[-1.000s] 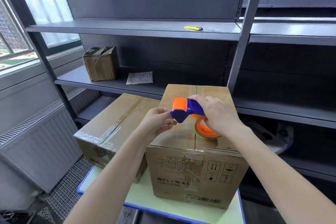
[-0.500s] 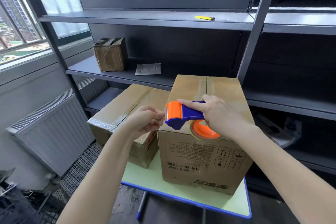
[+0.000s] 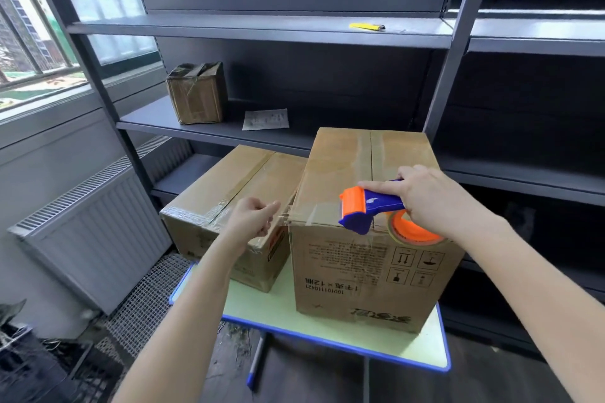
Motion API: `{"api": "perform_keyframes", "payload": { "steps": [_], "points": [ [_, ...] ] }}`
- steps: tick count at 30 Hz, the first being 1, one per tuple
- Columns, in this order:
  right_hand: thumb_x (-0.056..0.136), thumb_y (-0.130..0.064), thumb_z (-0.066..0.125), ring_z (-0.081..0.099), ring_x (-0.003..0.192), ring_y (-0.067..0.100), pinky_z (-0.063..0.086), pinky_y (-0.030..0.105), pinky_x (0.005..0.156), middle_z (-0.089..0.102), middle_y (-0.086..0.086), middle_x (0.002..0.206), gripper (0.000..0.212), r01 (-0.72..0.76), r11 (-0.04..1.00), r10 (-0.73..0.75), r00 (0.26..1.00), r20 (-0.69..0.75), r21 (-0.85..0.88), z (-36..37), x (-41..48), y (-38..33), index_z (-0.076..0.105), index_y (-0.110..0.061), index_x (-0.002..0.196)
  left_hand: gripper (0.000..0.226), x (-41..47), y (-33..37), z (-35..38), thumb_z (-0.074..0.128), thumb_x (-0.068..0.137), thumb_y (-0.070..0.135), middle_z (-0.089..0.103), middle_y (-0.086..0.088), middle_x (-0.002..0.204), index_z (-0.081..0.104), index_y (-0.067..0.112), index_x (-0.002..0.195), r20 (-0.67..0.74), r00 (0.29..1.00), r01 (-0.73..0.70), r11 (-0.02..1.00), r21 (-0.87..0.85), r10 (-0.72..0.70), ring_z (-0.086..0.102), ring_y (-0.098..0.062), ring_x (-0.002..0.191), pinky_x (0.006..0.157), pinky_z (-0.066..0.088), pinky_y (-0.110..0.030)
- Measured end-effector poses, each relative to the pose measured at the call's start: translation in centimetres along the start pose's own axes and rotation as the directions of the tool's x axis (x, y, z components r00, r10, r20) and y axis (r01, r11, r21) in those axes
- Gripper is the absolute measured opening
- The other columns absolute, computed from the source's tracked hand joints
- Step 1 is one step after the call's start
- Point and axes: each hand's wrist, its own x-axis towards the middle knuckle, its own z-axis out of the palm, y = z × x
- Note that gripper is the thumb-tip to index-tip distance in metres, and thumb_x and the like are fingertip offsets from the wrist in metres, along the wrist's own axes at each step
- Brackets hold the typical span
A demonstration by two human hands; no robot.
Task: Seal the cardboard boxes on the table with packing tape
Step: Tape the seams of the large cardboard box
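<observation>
Two boxes stand on the counter (image 3: 327, 334): a low box (image 3: 235, 180) at its left edge and a tall box (image 3: 343, 271) just beside it on the right, close to the counter's near edge. The right hand (image 3: 432, 199) is wrapped round the handle of the dispenser (image 3: 373, 206), with the forefinger laid straight along its top. It holds the dispenser over the tall box's near top edge, about where the seam (image 3: 371, 154) meets that edge. The left hand (image 3: 253, 219), fingers curled, pinches the free end of the tape (image 3: 314, 214) just off that box's near left corner. The clear strip is stretched between the two hands along the near top edge.

The step in hand looks like laying a cross strip over the end of the seam. To do it well, I judge the left hand should hold the strip taut and level. It should fold the end down over the corner onto the left side and press it there first, as an anchor. The dispenser should then travel towards the right corner with its front pressed flat, half the tape's width on top and half on the front face. Slack would likely bring wrinkles, and clear tape that touches itself is hard to free. The low box appears taped already along its seam and near edge
</observation>
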Motion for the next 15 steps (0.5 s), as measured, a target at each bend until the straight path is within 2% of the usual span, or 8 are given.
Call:
{"api": "perform_keyframes", "payload": {
  "steps": [6, 12, 15],
  "points": [
    [0.099, -0.02, 0.035, 0.042, 0.103, 0.02, 0.028, 0.029, 0.08, 0.042, 0.002, 0.105, 0.062, -0.02, 1.0, 0.02, 1.0, 0.002, -0.001, -0.1, 0.3, -0.8, 0.005, -0.053, 0.143, 0.026, 1.2, -0.3, 0.0, 0.057, 0.094, 0.023, 0.047, -0.004, 0.059, 0.048, 0.006, 0.076, 0.007, 1.0, -0.005, 1.0, 0.003, 0.005, 0.042, -0.015, 0.05, 0.052, 0.041, -0.025],
    [0.098, -0.021, 0.035, 0.04, 0.096, 0.017, 0.034, 0.03, 0.084, 0.046, 0.001, 0.104, 0.064, -0.013, 1.0, 0.013, 1.0, 0.02, -0.011, 0.4, 0.7, -0.2, 0.003, -0.055, 0.141, 0.029, 1.4, -0.7, 0.6, 0.054, 0.095, 0.022, 0.044, -0.001, 0.052, 0.044, 0.009, 0.072, 0.025, 1.0, -0.01, 1.0, -0.001, 0.01, 0.039, -0.014, 0.046, 0.047, 0.037, -0.021],
    [0.097, -0.02, 0.037, 0.037, 0.092, 0.015, 0.031, 0.028, 0.08, 0.044, 0.0, 0.102, 0.066, -0.007, 1.0, 0.007, 0.999, 0.034, -0.025, 0.5, 0.8, -0.2, 0.002, -0.055, 0.141, 0.031, 1.0, -1.8, 1.4, 0.053, 0.096, 0.026, 0.045, 0.004, 0.046, 0.044, 0.012, 0.07, 0.027, 1.0, 0.0, 1.0, 0.017, 0.0, 0.037, -0.011, 0.042, 0.043, 0.034, -0.02]
  ]
}}
